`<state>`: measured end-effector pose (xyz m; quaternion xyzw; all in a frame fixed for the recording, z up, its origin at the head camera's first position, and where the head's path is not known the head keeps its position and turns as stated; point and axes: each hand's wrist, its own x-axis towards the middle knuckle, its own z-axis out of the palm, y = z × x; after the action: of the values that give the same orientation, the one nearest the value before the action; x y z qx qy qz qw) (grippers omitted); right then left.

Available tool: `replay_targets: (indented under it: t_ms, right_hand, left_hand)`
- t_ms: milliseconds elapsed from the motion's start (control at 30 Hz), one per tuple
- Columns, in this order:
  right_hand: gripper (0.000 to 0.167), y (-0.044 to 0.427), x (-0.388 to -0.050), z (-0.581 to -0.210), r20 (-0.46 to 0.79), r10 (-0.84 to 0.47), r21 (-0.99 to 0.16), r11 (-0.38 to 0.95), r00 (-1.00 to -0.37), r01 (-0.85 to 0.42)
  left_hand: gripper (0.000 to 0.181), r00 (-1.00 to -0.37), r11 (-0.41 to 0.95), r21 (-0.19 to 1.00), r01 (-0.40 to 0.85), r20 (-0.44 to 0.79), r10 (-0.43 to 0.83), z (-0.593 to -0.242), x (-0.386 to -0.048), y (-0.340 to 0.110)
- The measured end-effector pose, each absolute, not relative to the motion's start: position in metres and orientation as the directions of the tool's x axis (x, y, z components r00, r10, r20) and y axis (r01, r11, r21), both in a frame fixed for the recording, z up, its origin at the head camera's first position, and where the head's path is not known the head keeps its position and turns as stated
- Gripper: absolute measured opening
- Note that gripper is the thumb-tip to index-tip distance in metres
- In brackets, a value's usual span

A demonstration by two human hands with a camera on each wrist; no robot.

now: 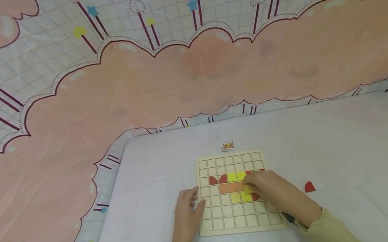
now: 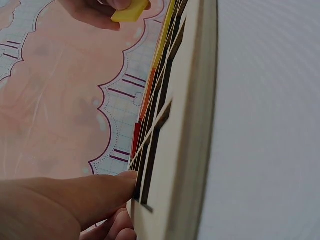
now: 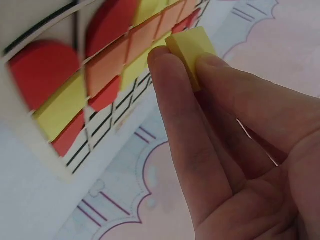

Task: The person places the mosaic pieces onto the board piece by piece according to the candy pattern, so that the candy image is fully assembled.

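Observation:
A pale wooden grid board (image 1: 224, 224) lies on the white table. Set in its cells are red quarter-circle pieces (image 1: 213, 180), yellow square tiles (image 1: 232, 177) and orange square tiles (image 1: 223, 188). My right hand (image 1: 272, 189) is over the board's right half, hiding some cells. It pinches a yellow square tile (image 3: 192, 47) between thumb and fingers, held above the surface in the right wrist view. At the board's left edge rests my left hand (image 1: 185, 214), fingers loosely bent. Its thumb (image 2: 125, 185) touches the rim in the left wrist view.
A loose red quarter-circle piece (image 1: 309, 186) lies on the table (image 1: 349, 153) right of the board. Beyond the board's far edge is a small printed pattern card (image 1: 227, 145). A patterned pink cloth (image 1: 163, 89) hangs behind the table.

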<state>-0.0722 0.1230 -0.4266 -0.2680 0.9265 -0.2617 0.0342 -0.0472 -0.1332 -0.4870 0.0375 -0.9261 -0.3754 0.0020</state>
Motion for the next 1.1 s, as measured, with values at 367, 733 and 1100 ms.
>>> replay_targets:
  t_ms: [367, 733, 1100]
  right_hand:
    - [0.009, 0.091, -0.078, -0.423, 0.035, -0.508, -0.520, 0.726, -0.861, -0.450]
    - [0.010, 0.069, -0.086, -0.433, 0.090, -0.525, -0.533, 0.692, -0.846, -0.486]
    - [0.015, 0.058, -0.094, -0.441, 0.034, -0.513, -0.625, 0.659, -0.858, -0.419]
  left_hand:
    - [0.043, -0.998, 0.718, 0.694, -0.055, -0.011, -0.065, -0.486, -0.048, -0.133]
    - [0.043, -0.998, 0.717, 0.696, -0.045, -0.003, -0.060, -0.486, -0.047, -0.132]
    - [0.043, -0.999, 0.711, 0.703, -0.016, 0.013, -0.035, -0.485, -0.045, -0.134]
